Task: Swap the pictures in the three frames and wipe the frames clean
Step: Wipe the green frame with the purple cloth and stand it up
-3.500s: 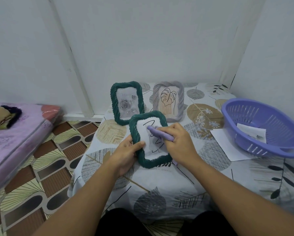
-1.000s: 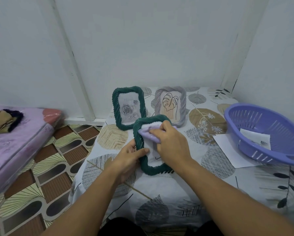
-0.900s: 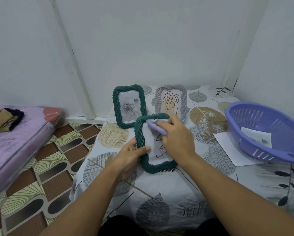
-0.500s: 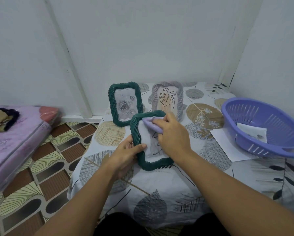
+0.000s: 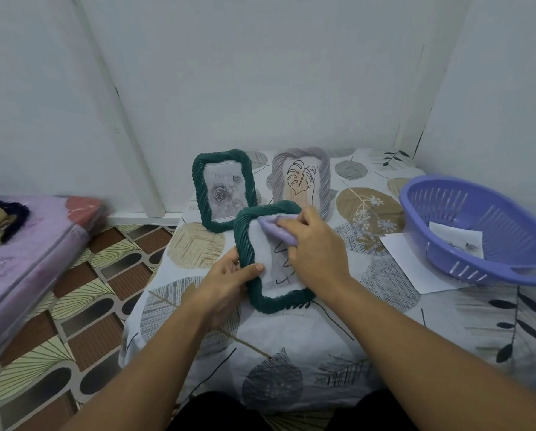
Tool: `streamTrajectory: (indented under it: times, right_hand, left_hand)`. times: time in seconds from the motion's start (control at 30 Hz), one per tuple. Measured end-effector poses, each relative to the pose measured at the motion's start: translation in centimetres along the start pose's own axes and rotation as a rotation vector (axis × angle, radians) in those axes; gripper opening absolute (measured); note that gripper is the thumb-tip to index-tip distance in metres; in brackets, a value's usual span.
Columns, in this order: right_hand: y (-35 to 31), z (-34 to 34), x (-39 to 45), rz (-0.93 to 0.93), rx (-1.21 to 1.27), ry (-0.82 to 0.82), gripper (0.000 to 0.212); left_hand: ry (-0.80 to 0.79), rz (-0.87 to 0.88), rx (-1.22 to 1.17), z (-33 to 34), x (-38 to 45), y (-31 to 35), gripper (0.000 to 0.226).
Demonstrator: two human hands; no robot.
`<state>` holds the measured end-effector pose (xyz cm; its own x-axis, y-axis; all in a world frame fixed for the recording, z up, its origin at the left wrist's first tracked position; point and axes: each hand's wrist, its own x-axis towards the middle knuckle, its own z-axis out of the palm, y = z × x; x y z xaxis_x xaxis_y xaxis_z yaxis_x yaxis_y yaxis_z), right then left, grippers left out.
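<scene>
A dark green rope-edged frame (image 5: pixel 245 244) with a line-drawing picture stands tilted on the table in front of me. My left hand (image 5: pixel 226 281) grips its left edge, thumb on the front. My right hand (image 5: pixel 313 250) holds a folded lilac cloth (image 5: pixel 274 230) against the upper part of the glass. Behind it stand a second green frame (image 5: pixel 203 194) with a rose picture and a grey frame (image 5: pixel 322 178) with a leaf drawing.
The table wears a leaf-print cloth (image 5: pixel 291 353). At the right sits a purple slotted basket (image 5: pixel 447 197) holding a paper picture (image 5: pixel 456 241), with a white sheet (image 5: pixel 412 269) under it. A pink mattress (image 5: pixel 27 259) lies at the left over patterned floor tiles.
My right hand has moved the cloth from the middle of the glass up to the frame's top and keeps it there; my left hand keeps its grip on the left edge.
</scene>
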<state>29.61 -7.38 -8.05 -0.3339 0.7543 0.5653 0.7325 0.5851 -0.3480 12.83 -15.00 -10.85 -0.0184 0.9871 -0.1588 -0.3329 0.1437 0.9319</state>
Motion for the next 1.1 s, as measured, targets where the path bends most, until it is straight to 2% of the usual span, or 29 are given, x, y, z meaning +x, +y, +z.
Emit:
streamTrajectory:
  times: [0.07,0.2,0.37,0.53,0.67,0.83,1.0,1.1]
  right_hand:
    - [-0.1,0.0,0.0,0.026,0.010,0.011,0.034]
    - [-1.1,0.3,-0.8,-0.079,0.006,-0.044,0.030]
    - [0.2,-0.2,0.4,0.045,-0.001,0.010,0.037]
    - [-0.3,0.4,-0.9,-0.030,-0.011,-0.059,0.039]
    - [0.4,-0.2,0.1,0.067,0.014,-0.006,0.040]
    - [-0.2,0.3,-0.9,-0.042,0.017,-0.062,0.038]
    - [0.6,-0.3,-0.1,0.032,0.034,-0.030,0.041]
    - [0.4,0.1,-0.7,-0.017,0.037,-0.056,0.043]
  left_hand:
    - [0.002,-0.005,0.001,-0.1,0.0,0.0,0.046]
    - [-0.001,-0.002,-0.008,-0.3,-0.1,-0.2,0.045]
    - [-0.001,0.004,0.008,0.1,-0.1,0.0,0.046]
    - [0.007,0.005,-0.008,-0.2,0.0,-0.4,0.046]
    - [0.013,0.001,0.017,0.0,0.0,-0.1,0.046]
    - [0.018,-0.001,-0.002,-0.2,-0.1,-0.3,0.045]
    - [0.023,-0.008,0.014,0.0,0.0,-0.2,0.044]
    - [0.021,-0.007,0.011,-0.1,0.0,-0.3,0.044]
